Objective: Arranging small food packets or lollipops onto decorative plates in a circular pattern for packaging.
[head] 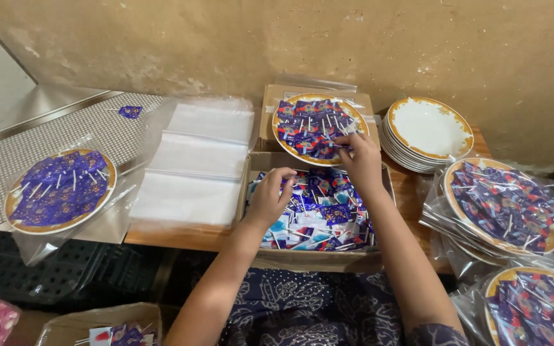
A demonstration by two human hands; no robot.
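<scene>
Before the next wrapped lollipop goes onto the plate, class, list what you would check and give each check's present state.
1. Right hand at the plate being filled: ok.
2. Left hand over lollipops in the cardboard box: ok.
3. Whether the left hand grips a lollipop: cannot tell.
4. Stock left in the box: ok.
5. Stack of empty plates within view: ok.
6. Clear bags beside the box: ok.

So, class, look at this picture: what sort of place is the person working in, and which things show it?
Probably a small home or workshop packing station. A brown cardboard box of wrapped lollipops sits under both hands, a stack of white gold-rimmed plates waits by the wall, and filled plates sealed in clear plastic bags pile up beside it.
</scene>
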